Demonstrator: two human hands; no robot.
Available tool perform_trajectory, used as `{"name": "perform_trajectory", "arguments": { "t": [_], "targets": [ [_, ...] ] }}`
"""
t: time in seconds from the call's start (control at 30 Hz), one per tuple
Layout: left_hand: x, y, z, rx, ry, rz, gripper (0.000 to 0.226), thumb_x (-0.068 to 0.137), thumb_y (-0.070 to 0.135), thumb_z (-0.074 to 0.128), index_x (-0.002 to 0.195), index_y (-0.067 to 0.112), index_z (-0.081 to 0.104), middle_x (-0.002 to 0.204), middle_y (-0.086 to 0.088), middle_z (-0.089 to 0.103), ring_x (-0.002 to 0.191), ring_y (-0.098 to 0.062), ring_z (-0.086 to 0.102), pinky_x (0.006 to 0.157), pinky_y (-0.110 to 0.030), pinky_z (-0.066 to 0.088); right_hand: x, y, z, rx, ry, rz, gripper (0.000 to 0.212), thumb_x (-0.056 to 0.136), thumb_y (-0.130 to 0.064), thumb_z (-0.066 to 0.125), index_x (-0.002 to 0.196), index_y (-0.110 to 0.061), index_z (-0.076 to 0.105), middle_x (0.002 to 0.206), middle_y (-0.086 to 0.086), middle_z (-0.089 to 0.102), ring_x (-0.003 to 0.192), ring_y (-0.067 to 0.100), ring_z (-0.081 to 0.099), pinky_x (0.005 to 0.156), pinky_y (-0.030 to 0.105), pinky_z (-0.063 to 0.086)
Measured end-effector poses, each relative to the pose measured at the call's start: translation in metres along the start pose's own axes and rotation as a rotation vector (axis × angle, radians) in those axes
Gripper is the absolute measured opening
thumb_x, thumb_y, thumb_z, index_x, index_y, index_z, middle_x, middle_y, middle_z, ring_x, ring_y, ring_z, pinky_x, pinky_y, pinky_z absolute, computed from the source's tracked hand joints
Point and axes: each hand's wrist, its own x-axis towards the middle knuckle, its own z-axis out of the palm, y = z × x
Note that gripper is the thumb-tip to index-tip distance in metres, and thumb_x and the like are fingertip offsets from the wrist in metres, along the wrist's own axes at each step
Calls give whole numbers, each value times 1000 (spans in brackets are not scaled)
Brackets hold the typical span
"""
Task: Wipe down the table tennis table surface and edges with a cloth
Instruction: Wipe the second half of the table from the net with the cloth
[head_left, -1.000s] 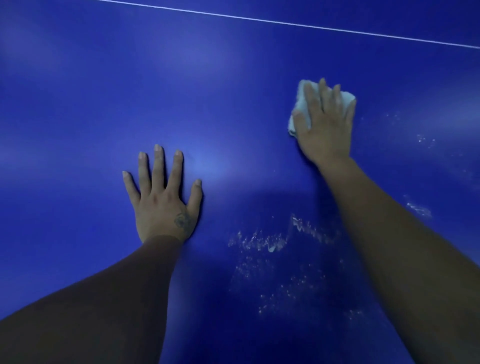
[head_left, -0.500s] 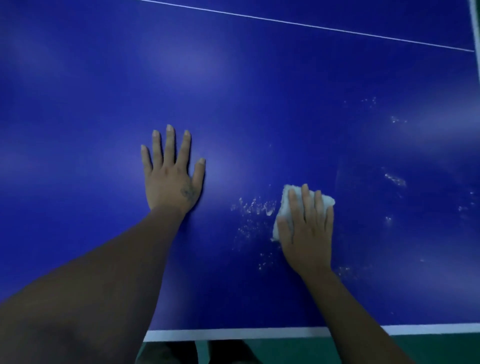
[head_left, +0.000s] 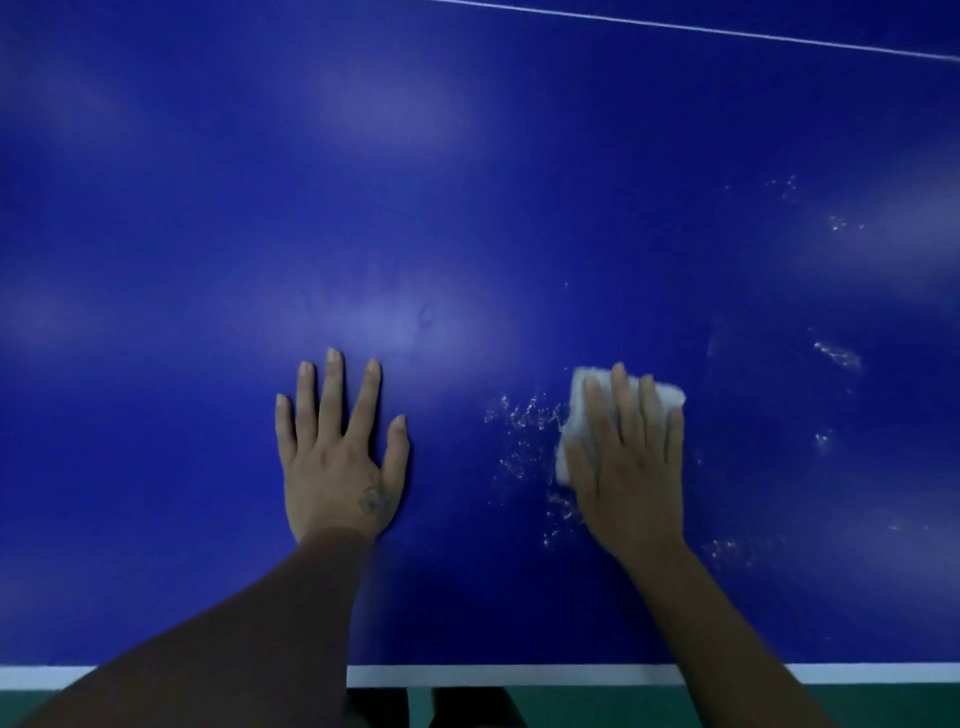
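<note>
Blue table (head_left: 467, 182) fills pretty much the whole view, with its white near edge line (head_left: 509, 674) running across the bottom and a thin white line (head_left: 727, 32) angling across the far right corner. Green floor (head_left: 597, 706) shows just below the near edge.

Left hand (head_left: 337, 457) is planted flat on the table, palm down, fingers spread apart and pointing away, thumb out to the right. There's a small dark mark on the back of it near the thumb base. It's holding nothing.

Right hand (head_left: 628, 467) is to the right of it, well apart, pressed flat on top of a white cloth (head_left: 576, 410). Fingers lie fairly close together across the cloth, pinning it to the surface rather than pinching it. The cloth pokes out on the far and left sides of the fingers, bunched up a bit.

Whitish specks (head_left: 519, 421) sit scattered between the two hands, just left of the cloth, and more patches (head_left: 836, 356) dot the table farther right.
</note>
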Motion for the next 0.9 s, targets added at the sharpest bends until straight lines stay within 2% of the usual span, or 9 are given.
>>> {"name": "perform_trajectory", "arguments": {
  "t": [0.07,0.17,0.3,0.43,0.57,0.63,0.7,0.9],
  "targets": [
    [0,-1,1,-9,20,-2,66,109,56,37,169,30,33,180,-3,17,168,-28,7,134,-58,11,48,4,-5,-42,32,83,65,117,-49,22,174,-18,15,180,14,16,166,39,13,130,65,16],
    [1,-1,3,-16,38,0,65,109,55,40,169,31,34,180,-2,17,168,-28,8,134,-58,12,131,0,-12,63,98,247,64,116,-52,20,174,-25,12,181,9,14,167,33,9,132,62,8],
    [0,-2,4,-5,37,6,66,108,55,40,170,32,30,181,-1,14,168,-28,6,134,-58,11,192,-19,-13,126,110,258,66,114,-56,17,174,-30,9,181,6,13,168,31,6,133,62,5],
    [1,-1,2,-25,27,-7,66,109,55,41,170,32,32,181,-1,14,168,-28,6,134,-58,11,123,-45,-1,7,125,71,64,117,-51,21,174,-25,11,181,8,15,167,33,12,131,63,15],
    [1,0,-1,-24,4,-11,66,109,56,39,170,31,30,181,-2,14,168,-29,6,134,-59,11,-4,-53,14,73,29,-105,69,114,-50,37,174,-24,16,182,7,10,168,35,10,130,67,18],
    [1,1,-2,-18,-7,-17,66,109,56,38,170,31,30,181,-3,14,168,-29,6,134,-59,12,-30,-49,15,81,-13,-150,68,113,-50,42,173,-24,21,181,5,13,167,35,12,129,68,21],
    [2,1,-3,-18,-10,-16,66,109,56,38,170,30,31,181,-3,15,168,-30,7,133,-60,13,-18,-42,12,74,-12,-152,67,114,-50,40,173,-24,23,181,4,14,167,34,13,130,67,19],
    [2,1,-2,-27,-9,-6,66,110,55,40,170,30,32,181,-3,15,168,-30,7,133,-61,13,114,-49,-1,92,56,119,63,116,-51,27,173,-27,18,180,7,18,167,34,14,130,65,15]
  ]
}}
